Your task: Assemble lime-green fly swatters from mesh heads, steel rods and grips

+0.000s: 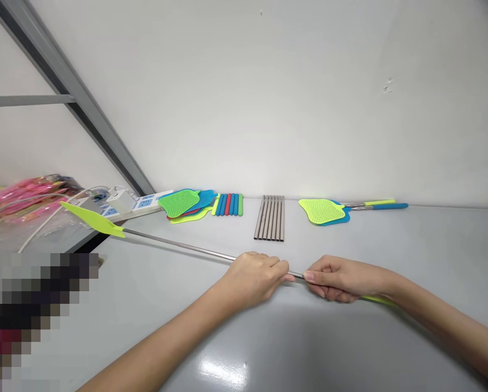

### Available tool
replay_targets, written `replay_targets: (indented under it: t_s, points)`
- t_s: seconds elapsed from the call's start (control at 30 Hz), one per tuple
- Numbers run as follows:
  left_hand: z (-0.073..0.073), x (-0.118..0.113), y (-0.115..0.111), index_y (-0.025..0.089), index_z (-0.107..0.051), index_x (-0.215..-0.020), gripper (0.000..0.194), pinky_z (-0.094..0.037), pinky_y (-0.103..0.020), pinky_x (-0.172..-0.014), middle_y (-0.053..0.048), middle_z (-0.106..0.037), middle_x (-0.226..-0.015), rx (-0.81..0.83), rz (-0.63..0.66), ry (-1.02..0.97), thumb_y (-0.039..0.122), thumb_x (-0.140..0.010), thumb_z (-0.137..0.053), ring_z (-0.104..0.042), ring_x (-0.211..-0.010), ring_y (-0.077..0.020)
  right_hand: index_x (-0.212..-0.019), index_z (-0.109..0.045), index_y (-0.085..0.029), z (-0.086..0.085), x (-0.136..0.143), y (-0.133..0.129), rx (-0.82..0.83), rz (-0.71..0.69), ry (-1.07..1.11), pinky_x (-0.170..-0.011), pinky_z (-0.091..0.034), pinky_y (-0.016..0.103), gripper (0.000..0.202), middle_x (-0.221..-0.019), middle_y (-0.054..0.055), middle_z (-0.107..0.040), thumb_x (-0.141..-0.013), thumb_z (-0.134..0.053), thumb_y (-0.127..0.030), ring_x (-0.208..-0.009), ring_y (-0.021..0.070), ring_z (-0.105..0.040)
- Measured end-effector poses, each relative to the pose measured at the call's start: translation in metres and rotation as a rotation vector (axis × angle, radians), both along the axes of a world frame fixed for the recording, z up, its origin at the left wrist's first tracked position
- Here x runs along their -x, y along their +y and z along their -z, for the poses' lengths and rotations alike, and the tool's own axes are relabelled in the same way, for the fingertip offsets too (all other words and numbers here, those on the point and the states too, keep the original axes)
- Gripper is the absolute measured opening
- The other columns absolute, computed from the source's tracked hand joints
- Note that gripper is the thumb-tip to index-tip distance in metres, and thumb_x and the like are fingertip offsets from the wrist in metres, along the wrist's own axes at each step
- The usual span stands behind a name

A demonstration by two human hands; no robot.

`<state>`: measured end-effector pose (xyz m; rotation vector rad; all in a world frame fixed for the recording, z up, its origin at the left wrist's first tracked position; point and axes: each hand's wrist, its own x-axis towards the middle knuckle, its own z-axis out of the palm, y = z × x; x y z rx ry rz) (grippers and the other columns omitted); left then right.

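My left hand is closed around the long metal rod of a fly swatter. The swatter's yellow-green head points to the far left, seen nearly edge-on. Just to the right, my right hand grips the same rod between thumb and fingers, near its handle end. A yellow-green handle shows behind my right wrist, mostly hidden by it. A short stretch of bare rod is visible between the two hands. The swatter is held above the grey table.
Along the wall lie swatter heads, a row of coloured handles, several metal tubes and two swatters with handles. A power strip with a white plug and plastic-wrapped pink items are at the left.
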<state>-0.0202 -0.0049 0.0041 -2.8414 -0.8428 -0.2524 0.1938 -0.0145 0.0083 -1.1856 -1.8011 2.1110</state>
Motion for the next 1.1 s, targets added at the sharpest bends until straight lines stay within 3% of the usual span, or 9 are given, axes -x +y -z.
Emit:
replay_targets:
  t_s: [0.63,0.9,1.1]
  points:
    - [-0.004,0.010,0.006,0.019,-0.043,-0.070,0.032,-0.029,-0.023,-0.048,0.004,-0.058,-0.063,0.073,-0.011,0.017,0.037,-0.089,-0.025,-0.054,-0.055,-0.0107,-0.063,-0.044,-0.016,0.003,-0.003,-0.001,-0.029,-0.004,0.004,-0.033,-0.014,0.016,0.039,-0.049,-0.007,-0.030,-0.078,-0.043,-0.052,-0.038,0.0030,-0.021]
    - [-0.006,0.007,0.012,0.018,-0.044,-0.065,0.035,-0.029,-0.023,-0.050,0.002,-0.055,-0.059,0.070,0.009,-0.027,0.037,-0.088,-0.026,-0.051,-0.054,-0.0103,-0.064,-0.044,-0.015,0.003,-0.004,0.003,0.091,0.036,0.021,-0.034,-0.011,0.017,0.038,-0.049,-0.008,-0.024,-0.080,-0.043,-0.050,-0.040,0.0031,-0.016]
    - [-0.005,0.006,0.011,0.018,-0.044,-0.066,0.035,-0.030,-0.023,-0.051,0.002,-0.055,-0.060,0.058,-0.011,-0.011,0.037,-0.088,-0.024,-0.051,-0.055,-0.0107,-0.070,-0.052,-0.013,0.005,-0.006,0.005,0.137,0.044,0.092,-0.034,-0.012,0.017,0.033,-0.051,-0.007,-0.028,-0.081,-0.045,-0.043,-0.040,0.0025,-0.018]
